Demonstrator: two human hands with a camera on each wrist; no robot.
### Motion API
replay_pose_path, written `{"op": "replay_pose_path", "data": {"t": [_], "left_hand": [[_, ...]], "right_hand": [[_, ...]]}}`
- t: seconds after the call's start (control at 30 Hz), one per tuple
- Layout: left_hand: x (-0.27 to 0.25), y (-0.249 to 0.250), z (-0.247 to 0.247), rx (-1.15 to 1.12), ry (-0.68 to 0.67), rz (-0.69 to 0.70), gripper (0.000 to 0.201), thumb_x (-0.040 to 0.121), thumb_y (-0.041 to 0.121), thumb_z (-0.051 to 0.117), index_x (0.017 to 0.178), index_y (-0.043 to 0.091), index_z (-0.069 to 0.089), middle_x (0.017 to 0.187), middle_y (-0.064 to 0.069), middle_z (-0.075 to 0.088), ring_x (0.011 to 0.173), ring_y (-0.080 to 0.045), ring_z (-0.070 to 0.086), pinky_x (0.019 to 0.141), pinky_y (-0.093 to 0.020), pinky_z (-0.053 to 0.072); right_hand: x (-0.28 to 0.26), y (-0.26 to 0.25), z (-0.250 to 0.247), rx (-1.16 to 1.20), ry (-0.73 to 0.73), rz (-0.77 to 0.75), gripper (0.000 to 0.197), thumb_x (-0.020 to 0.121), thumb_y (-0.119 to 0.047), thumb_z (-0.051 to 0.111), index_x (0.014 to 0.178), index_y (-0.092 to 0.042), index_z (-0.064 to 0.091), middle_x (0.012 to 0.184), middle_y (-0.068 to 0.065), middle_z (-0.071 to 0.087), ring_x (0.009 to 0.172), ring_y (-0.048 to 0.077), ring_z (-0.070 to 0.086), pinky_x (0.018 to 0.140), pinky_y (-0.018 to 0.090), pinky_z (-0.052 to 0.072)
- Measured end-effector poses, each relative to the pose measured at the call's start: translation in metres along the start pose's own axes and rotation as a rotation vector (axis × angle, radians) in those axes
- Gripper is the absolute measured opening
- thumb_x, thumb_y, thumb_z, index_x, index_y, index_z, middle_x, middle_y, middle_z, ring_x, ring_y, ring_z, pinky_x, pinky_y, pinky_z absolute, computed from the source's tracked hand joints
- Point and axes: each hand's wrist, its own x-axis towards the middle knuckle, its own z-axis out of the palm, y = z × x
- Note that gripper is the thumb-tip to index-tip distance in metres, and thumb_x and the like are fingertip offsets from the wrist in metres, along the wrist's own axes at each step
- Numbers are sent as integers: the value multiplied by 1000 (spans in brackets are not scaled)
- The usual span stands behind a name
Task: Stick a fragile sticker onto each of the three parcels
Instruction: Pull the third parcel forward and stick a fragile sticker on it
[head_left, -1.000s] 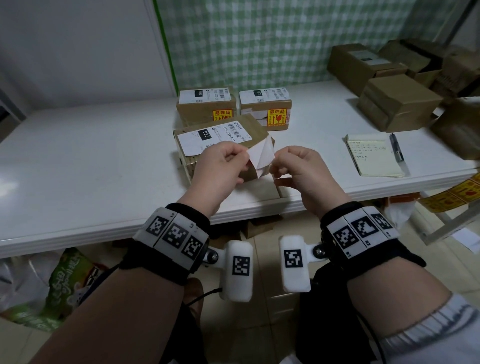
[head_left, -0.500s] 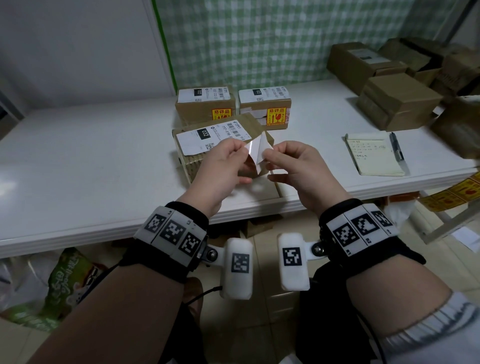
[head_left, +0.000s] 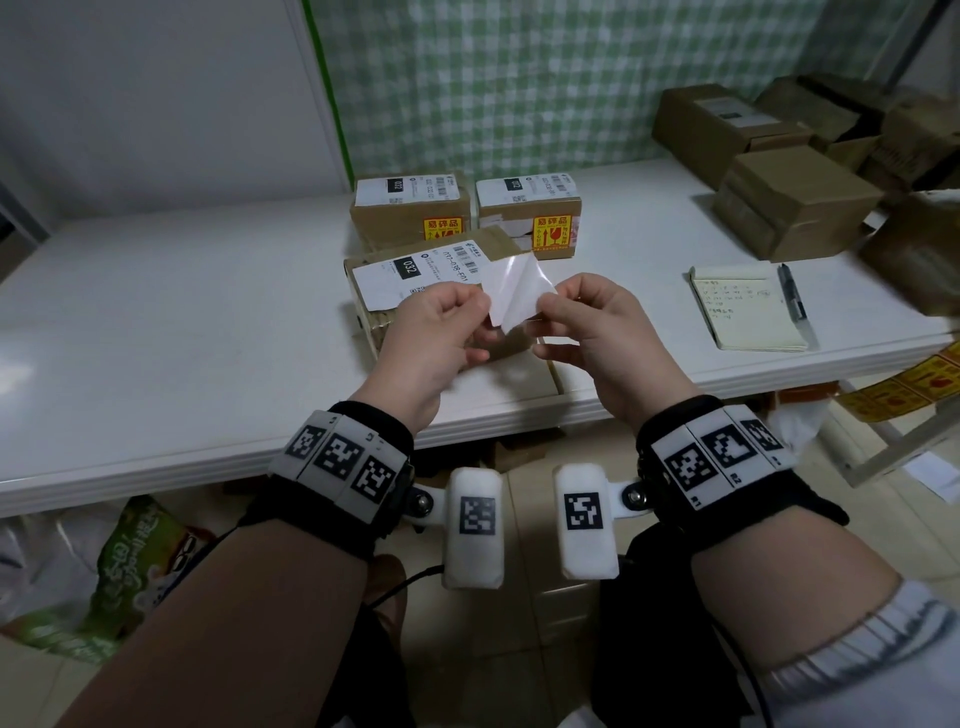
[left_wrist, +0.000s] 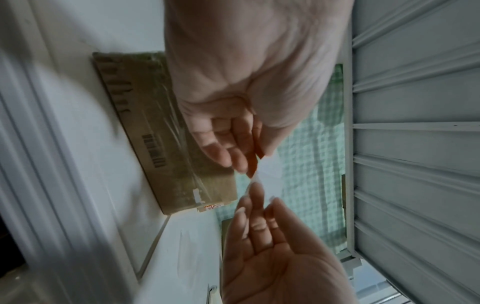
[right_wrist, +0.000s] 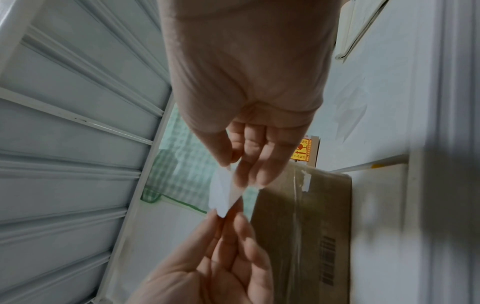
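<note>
Glossy white sticker sheet (head_left: 511, 293), folded open, is pinched by left hand (head_left: 434, 338) and right hand (head_left: 597, 332) above nearest of three brown cardboard parcels (head_left: 415, 270); two behind bear yellow stickers (head_left: 553, 232).

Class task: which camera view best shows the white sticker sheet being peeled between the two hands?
The head view: the sticker sheet shows as two splayed white layers between both hands, over the near parcel. The right wrist view shows it narrow and slanted; the left wrist view shows only a blurred sliver.
</note>
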Motion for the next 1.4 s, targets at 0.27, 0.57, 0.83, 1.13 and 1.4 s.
{"op": "replay_pose_path", "data": {"t": [0.27, 0.57, 0.83, 1.13, 1.4], "left_hand": [[6, 13, -1, -308, 65, 24, 11, 99, 13, 42, 101, 8, 52, 102, -12, 64, 65, -13, 71, 59, -22, 56], [7, 9, 11, -190, 45, 74, 6, 94, 10, 53, 89, 12, 57, 106, -19, 66, 79, -19, 73, 64, -22, 57], [8, 9, 18, -59, 23, 104, 10, 95, 10, 50, 88, 16, 55, 88, -7, 64, 70, -19, 72, 63, -26, 59], [13, 3, 20, 120, 62, 249, 12, 88, 10, 61, 82, 19, 65, 89, -2, 69, 82, -13, 69, 78, -27, 56], [9, 6, 11, 457, 262, 599, 6, 82, 7, 67, 83, 7, 73, 96, -4, 64, 85, 6, 53, 74, 1, 39]], "right_hand": [[15, 1, -29, 60, 372, -8, 25, 83, 0, 57, 66, -14, 46, 69, 8, 60, 56, 16, 56, 52, 24, 51], [40, 8, -58, -460, 642, -86, 11, 65, -12, 55, 58, -21, 53, 60, -1, 64, 69, 24, 68, 78, 43, 56], [52, 21, -72, -723, 407, 62, 13, 71, -9, 62, 74, -20, 68, 79, 2, 67, 88, 25, 66, 89, 35, 52], [35, -14, -41, -302, 178, 82, 36, 87, -38, 59, 68, -8, 61, 59, 2, 56, 51, 15, 52, 54, 25, 52], [24, -22, -22, -138, 5, 198, 35, 84, -43, 64, 74, -10, 61, 59, 2, 59, 50, 13, 55, 53, 21, 53]]}}
